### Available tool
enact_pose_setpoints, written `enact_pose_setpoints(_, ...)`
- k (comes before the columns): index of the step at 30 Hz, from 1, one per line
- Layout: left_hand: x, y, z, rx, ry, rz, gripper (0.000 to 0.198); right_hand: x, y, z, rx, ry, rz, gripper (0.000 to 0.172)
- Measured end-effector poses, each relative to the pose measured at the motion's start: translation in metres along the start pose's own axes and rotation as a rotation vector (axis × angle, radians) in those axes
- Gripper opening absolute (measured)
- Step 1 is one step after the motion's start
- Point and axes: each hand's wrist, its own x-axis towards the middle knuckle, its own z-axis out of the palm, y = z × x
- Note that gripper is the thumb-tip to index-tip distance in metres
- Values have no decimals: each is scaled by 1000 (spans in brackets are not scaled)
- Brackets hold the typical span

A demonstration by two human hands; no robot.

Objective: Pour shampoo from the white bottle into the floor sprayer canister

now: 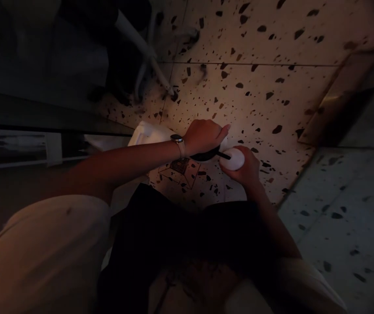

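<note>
My left hand (203,137), with a wristwatch (177,144) on its wrist, closes over a dark rounded object (203,156) whose shape is mostly hidden. A white cloth (149,134) bunches out behind that hand. My right hand (245,172) cups a smooth white rounded object (232,159). A thin black rod (224,155) runs from the dark object to the white one, and the two hands nearly touch around it.
Below my hands lies a speckled terrazzo floor (255,87) with a square floor drain grate (179,165). White chair legs (147,56) stand at the upper left, dark furniture (42,113) runs along the left, and a raised step edge (331,100) lies right.
</note>
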Motion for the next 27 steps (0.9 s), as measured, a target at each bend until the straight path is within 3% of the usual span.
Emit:
enact_pose_setpoints(11,1,8,-6,30,4,-49,72,-6,4,6,0,35,39,75)
enact_pose_setpoints(20,-18,15,-70,72,119,-19,63,-5,-5,4,-9,162,54,89)
enact_pose_setpoints(27,-26,18,-73,125,126,-38,62,8,-26,-4,-12,200,-33,88)
